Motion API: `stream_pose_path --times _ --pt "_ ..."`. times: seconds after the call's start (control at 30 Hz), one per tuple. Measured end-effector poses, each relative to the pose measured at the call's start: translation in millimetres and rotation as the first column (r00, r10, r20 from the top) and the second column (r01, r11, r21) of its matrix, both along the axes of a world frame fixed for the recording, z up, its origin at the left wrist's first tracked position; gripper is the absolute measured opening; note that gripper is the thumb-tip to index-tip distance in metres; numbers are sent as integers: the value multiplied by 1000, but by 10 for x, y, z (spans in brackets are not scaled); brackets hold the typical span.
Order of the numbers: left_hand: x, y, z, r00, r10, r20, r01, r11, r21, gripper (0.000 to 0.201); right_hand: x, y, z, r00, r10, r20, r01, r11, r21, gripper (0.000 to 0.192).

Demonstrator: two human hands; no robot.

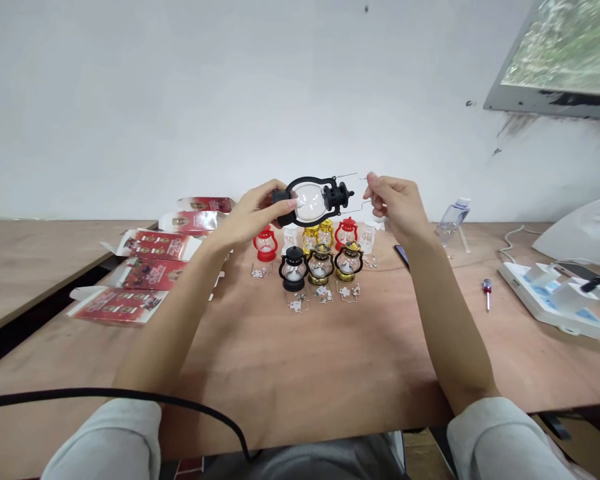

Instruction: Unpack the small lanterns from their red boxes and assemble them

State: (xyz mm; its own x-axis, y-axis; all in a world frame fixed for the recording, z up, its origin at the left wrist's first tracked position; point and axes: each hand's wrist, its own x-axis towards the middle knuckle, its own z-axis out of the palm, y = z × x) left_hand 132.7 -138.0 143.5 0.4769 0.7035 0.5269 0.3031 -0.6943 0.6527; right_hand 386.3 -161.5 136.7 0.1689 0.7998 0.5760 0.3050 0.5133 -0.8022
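A black mini lantern (310,200) lies on its side in the air, its clear globe facing me and its top cap pointing right. My left hand (261,212) is closed around its base, thumb against the globe. My right hand (391,200) pinches a thin wire handle (364,204) to the right of the cap; the wire's far parts run toward the lantern's frame. Below on the table stand another black lantern (294,269), two black-and-gold lanterns, with one bronze lantern (349,262) at the right, a red lantern (265,245), and several red, gold and white ones behind.
Wire handles with small tagged parts (296,305) lie before the lanterns. Flattened red boxes (130,305) are at the left. To the right are a screwdriver (487,293), a power strip (555,300) and a tilted clear bottle (453,219). A black cable (180,401) crosses the lower left.
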Motion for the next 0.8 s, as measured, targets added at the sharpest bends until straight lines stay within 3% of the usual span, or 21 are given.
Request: stream_pose_path --times 0.17,0.27,0.37,0.57,0.7,0.8 --pt "72 22 -80 994 75 -74 -72 996 47 22 -69 103 -95 959 173 -225 -216 959 -183 46" --pt "125 83 -168 989 128 -78 -122 989 83 19 -210 143 -174 954 145 -264 -201 959 -201 49" --pt "174 125 -241 995 95 31 -98 992 79 20 -335 192 -262 940 93 -327 -149 977 -152 53" --pt "259 87 -286 984 -53 168 78 986 -146 20 -443 307 -417 847 29 -531 -88 992 -87 48" --pt "312 67 -298 971 -90 221 143 961 -237 19 -491 326 -454 837 111 -537 -229 961 -157 45" --pt "338 99 -330 967 -60 249 129 955 -269 21 -525 292 -441 862 153 -483 -278 940 -198 48"
